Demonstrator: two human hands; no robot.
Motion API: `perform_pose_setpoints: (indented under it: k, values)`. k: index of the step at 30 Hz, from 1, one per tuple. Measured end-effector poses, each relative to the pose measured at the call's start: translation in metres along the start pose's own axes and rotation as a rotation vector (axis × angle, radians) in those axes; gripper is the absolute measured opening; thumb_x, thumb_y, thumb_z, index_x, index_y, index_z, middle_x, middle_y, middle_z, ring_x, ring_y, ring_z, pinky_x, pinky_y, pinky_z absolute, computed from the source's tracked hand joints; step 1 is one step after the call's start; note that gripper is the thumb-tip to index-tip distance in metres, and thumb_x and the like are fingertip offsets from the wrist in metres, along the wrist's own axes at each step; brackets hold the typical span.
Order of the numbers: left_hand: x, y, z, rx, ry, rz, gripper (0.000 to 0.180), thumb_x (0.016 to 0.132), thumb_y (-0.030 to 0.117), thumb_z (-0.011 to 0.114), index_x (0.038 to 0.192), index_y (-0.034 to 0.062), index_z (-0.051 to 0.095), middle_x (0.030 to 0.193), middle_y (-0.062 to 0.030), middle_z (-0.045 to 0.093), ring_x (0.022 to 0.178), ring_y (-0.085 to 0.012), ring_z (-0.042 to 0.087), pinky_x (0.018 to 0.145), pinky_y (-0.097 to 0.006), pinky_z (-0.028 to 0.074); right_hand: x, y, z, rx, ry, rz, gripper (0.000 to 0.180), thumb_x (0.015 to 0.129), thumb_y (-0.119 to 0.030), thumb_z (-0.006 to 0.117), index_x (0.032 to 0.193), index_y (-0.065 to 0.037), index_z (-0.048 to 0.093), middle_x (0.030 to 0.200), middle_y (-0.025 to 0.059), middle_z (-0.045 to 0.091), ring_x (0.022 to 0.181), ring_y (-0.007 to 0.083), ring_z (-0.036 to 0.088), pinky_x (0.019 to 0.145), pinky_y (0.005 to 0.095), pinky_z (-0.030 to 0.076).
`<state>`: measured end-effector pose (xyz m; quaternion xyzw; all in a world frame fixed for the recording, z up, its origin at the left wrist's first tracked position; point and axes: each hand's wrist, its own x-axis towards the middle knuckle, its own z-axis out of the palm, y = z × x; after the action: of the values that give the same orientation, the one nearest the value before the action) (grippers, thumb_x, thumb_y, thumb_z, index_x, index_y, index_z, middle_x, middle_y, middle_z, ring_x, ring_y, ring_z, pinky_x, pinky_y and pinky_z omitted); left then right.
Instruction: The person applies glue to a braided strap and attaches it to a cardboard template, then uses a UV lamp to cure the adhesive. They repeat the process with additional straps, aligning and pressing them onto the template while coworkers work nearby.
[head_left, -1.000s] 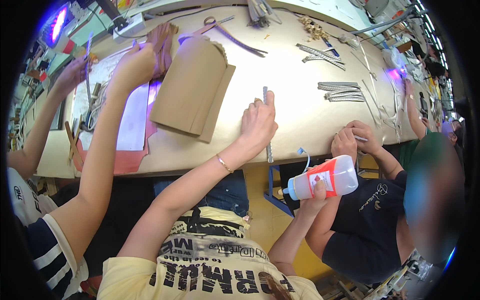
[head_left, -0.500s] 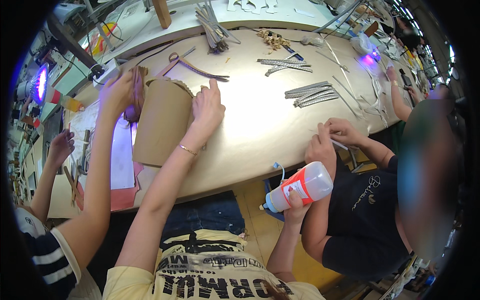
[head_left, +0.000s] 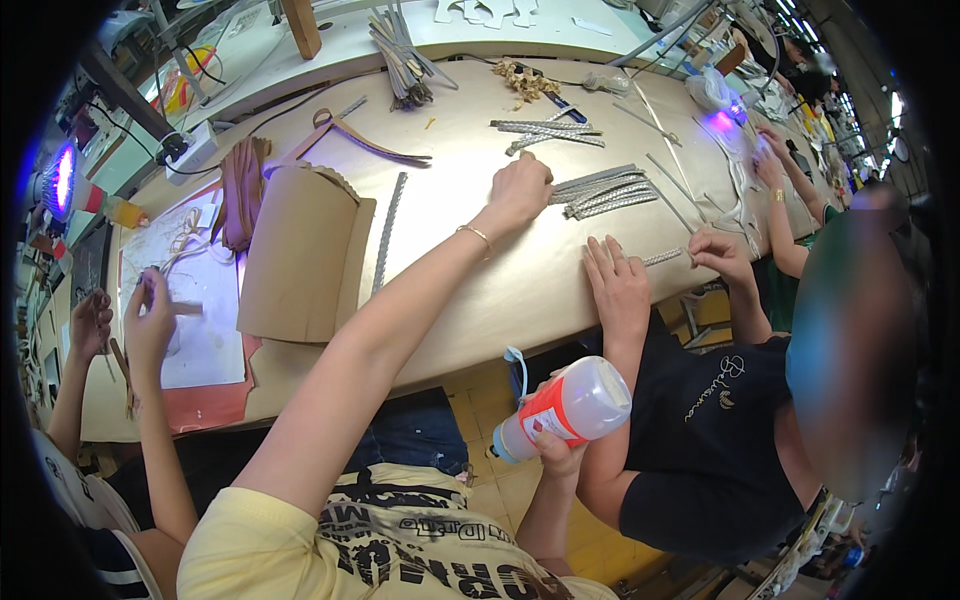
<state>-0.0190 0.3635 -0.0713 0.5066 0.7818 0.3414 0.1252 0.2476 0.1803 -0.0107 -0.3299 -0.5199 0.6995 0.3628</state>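
Note:
My left hand (head_left: 522, 192) reaches across the table with its fingers curled downward. Its fingertips are at the lower end of a tilted braided strip in the far bundle of silver-grey strips (head_left: 545, 131); whether they grip anything is hidden. Just right of that hand lies a second bundle of grey braided strips (head_left: 610, 190). My right hand (head_left: 558, 452) is wrapped round a squeeze bottle (head_left: 575, 405), translucent with a red-and-white label and its blue cap end pointing down left. Left of my forearm a single braided strip (head_left: 388, 235) lies beside a curved brown panel (head_left: 300, 255).
Brown straps (head_left: 242, 190) are heaped left of the panel. At the left, another person's hands (head_left: 150, 310) work over a white sheet (head_left: 210, 345). On the right, a person in a dark shirt holds a strip (head_left: 662, 257). A lit lamp (head_left: 62, 180) stands far left.
My left hand has moved right, from the brown panel to the braided strips. The left neighbour's hand has left the brown straps. The right neighbour's hands have spread apart along a strip.

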Motion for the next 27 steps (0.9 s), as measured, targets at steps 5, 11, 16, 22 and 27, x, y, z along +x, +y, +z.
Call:
perform_pose_setpoints:
  k: [5,11,16,22,27]
  values:
    - [0.001,0.003,0.005,0.087,0.029,0.101,0.016,0.082,0.014,0.064,0.091,0.0048,0.073,0.097,-0.0156,0.064,0.089,-0.0311,0.064,0.08,-0.04,0.051,0.002,0.006,-0.005,0.012,0.001,0.0,0.077,0.062,-0.026,0.08,0.125,0.001,0.044,0.102,0.0091,0.055,0.089,0.0209,0.063,0.078,0.0346,0.053]
    - [-0.01,0.011,-0.007,-0.409,0.234,-0.044,0.016,0.085,0.011,0.063,0.095,0.0008,0.07,0.086,-0.0126,0.07,0.074,-0.0236,0.068,0.071,-0.032,0.054,0.004,0.005,-0.008,-0.028,0.025,-0.043,0.079,0.062,-0.028,0.081,0.125,0.001,0.044,0.102,0.0094,0.056,0.089,0.0207,0.063,0.079,0.0348,0.053]
    - [-0.062,0.001,-0.061,-0.851,0.381,-0.079,0.021,0.091,0.013,0.061,0.102,-0.0042,0.065,0.081,-0.0071,0.067,0.07,-0.0117,0.063,0.065,-0.026,0.051,0.005,0.005,-0.007,-0.032,0.032,-0.048,0.08,0.062,-0.032,0.078,0.125,0.002,0.043,0.105,0.0104,0.054,0.088,0.0208,0.062,0.078,0.0338,0.052]
    - [-0.173,-0.038,-0.139,-0.898,-0.024,-0.389,0.02,0.092,0.018,0.061,0.093,-0.0009,0.067,0.075,-0.0028,0.063,0.067,-0.0069,0.057,0.063,-0.021,0.046,0.011,0.002,0.002,-0.017,-0.007,-0.138,0.082,0.062,-0.034,0.077,0.126,0.001,0.041,0.109,0.0098,0.051,0.088,0.0189,0.059,0.076,0.0323,0.05]
    - [-0.186,-0.053,-0.152,-0.601,-0.355,-0.477,0.022,0.089,0.022,0.062,0.089,0.0002,0.067,0.07,-0.004,0.063,0.062,-0.0061,0.056,0.058,-0.021,0.045,0.016,0.001,0.006,0.027,-0.11,-0.164,0.083,0.061,-0.033,0.079,0.127,0.0,0.041,0.112,0.0107,0.049,0.092,0.0199,0.058,0.079,0.0329,0.05]
